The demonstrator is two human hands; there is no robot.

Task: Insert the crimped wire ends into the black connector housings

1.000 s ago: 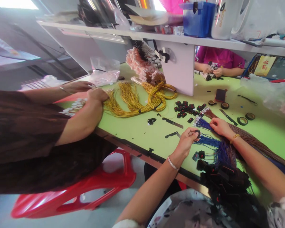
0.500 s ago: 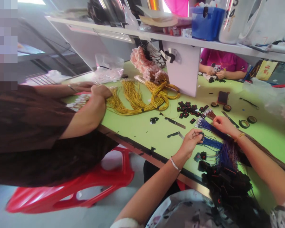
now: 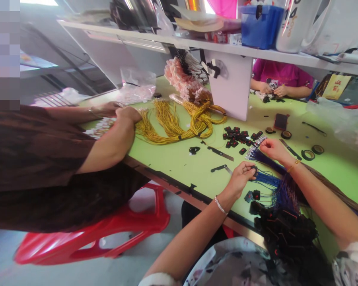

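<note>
My left hand (image 3: 241, 176) is closed, its fingertips pinching a small black connector housing (image 3: 254, 171) with blue wires (image 3: 267, 180) running off to the right. My right hand (image 3: 276, 151) is closed in a pinch over the tips of the wire bundles; what its fingers hold, if anything, is hidden. Beneath that hand lies a dark blue wire bundle (image 3: 264, 157) with silver crimped ends, and brown wires (image 3: 319, 178) trail past my forearm. A heap of black housings (image 3: 286, 230) on wires sits at the table's near edge. Loose black housings (image 3: 237, 136) lie beyond my hands.
Two knives (image 3: 219, 153) (image 3: 219, 168), tape rolls (image 3: 308, 154) and another blade (image 3: 290, 149) lie on the green table (image 3: 173, 159). Yellow wire bundles (image 3: 167, 119) lie near a co-worker's hands (image 3: 128, 114) at left. Another person (image 3: 282, 77) works opposite, below a shelf (image 3: 197, 43).
My right hand has moved slightly left and up, now covering more of the brown wire ends. My left hand keeps its pinch on the black housing, almost unmoved.
</note>
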